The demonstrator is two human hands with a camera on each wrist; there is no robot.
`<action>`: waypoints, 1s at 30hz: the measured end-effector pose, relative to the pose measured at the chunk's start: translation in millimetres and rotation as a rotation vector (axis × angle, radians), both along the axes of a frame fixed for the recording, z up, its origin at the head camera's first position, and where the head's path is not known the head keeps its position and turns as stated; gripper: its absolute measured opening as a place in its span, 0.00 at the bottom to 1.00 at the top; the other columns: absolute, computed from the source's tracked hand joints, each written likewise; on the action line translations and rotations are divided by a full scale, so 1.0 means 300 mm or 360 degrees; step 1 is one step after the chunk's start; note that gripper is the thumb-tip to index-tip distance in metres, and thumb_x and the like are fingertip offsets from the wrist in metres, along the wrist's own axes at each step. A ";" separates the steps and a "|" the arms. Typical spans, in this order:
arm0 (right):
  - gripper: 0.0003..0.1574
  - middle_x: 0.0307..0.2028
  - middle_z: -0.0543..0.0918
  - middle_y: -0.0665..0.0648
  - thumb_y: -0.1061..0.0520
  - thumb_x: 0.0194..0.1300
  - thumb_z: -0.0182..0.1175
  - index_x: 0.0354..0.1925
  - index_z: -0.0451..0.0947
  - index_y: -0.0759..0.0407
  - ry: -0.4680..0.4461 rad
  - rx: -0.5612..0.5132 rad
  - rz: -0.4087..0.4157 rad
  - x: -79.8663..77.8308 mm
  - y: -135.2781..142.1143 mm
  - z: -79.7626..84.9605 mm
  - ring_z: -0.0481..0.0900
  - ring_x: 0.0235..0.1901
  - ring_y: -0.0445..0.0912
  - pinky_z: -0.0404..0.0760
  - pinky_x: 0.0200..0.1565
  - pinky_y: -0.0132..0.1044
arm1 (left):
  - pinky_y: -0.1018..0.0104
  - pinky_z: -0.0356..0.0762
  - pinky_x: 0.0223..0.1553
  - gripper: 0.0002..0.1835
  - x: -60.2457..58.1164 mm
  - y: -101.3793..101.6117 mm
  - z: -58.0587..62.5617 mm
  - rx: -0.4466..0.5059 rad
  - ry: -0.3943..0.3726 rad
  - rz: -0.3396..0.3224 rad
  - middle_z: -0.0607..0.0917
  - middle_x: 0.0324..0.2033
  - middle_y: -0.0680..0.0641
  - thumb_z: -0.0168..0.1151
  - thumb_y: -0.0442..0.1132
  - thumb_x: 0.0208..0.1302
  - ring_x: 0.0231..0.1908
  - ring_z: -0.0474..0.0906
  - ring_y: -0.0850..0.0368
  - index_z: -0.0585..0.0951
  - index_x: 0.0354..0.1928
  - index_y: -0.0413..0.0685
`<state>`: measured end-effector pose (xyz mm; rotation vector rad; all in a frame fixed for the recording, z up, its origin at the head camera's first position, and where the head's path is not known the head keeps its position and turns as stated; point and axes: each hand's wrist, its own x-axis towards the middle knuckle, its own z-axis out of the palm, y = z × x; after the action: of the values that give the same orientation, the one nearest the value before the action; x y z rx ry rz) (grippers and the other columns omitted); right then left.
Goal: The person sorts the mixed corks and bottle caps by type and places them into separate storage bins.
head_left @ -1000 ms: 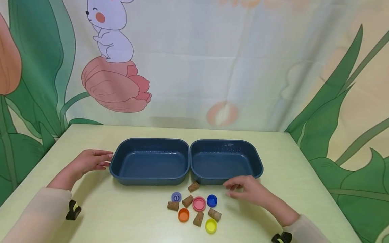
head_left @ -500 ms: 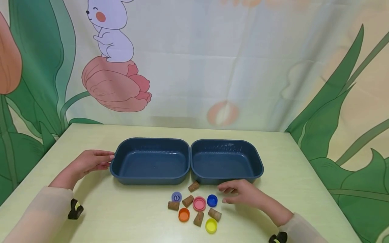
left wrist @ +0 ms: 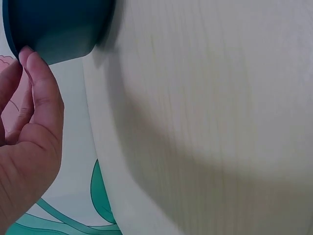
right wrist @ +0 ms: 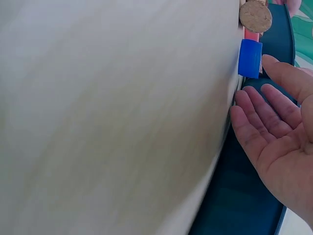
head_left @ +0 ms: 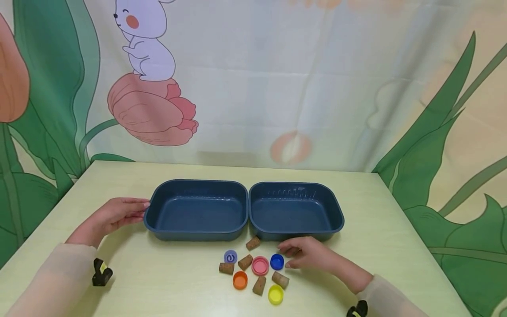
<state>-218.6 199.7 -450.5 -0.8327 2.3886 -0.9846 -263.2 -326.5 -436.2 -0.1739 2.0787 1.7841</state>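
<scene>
My left hand [head_left: 120,214] is at the left end of the left dark-blue tray [head_left: 196,237]. In the left wrist view, the thumb and a fingertip touch the tray's rim [left wrist: 11,34]; the other fingers are partly hidden. My right hand [head_left: 309,253] hovers in front of the right blue tray [head_left: 297,220], fingers loosely bent and holding nothing. Just left of its fingertips lies a blue bottle cap [head_left: 277,261], standing close to the thumb in the right wrist view. Beside that cap are a pink cap [head_left: 260,266] and a cork [head_left: 280,280].
Several more corks, such as one against the trays [head_left: 252,243], lie scattered with a purple cap [head_left: 230,256], an orange cap [head_left: 240,280] and a yellow cap [head_left: 275,294]. The table [head_left: 166,281] ends at a printed curtain [head_left: 237,88] behind.
My right hand has moved left and slightly toward me, closer to the blue cap. The left hand has stayed by the left tray. Caps and corks lie as before.
</scene>
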 end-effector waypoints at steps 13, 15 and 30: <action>0.28 0.53 0.88 0.62 0.64 0.58 0.73 0.57 0.82 0.66 0.0113 0.0096 0.0046 -0.008 -0.025 -0.012 0.86 0.49 0.49 0.84 0.51 0.27 | 0.72 0.88 0.41 0.19 0.004 0.002 0.002 0.0029 -0.0062 0.0004 0.90 0.31 0.59 0.58 0.40 0.76 0.32 0.88 0.66 0.79 0.60 0.34; 0.27 0.53 0.88 0.61 0.63 0.58 0.73 0.57 0.82 0.65 0.0165 0.0122 0.0066 -0.010 -0.028 -0.010 0.85 0.48 0.48 0.84 0.51 0.27 | 0.72 0.88 0.41 0.16 0.004 0.001 0.005 0.0037 -0.0064 0.0003 0.90 0.31 0.59 0.58 0.40 0.76 0.32 0.88 0.66 0.81 0.58 0.37; 0.23 0.49 0.89 0.57 0.61 0.60 0.73 0.54 0.84 0.61 0.0255 0.0175 0.0149 -0.007 -0.046 -0.004 0.83 0.45 0.43 0.84 0.51 0.29 | 0.73 0.88 0.41 0.20 0.001 -0.002 -0.004 0.0026 -0.0039 -0.0019 0.90 0.31 0.59 0.58 0.41 0.76 0.32 0.88 0.66 0.79 0.61 0.34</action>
<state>-220.7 185.8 -451.6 -1.0059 2.4861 -0.7692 -263.0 -327.2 -437.2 -0.1777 2.0430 1.7827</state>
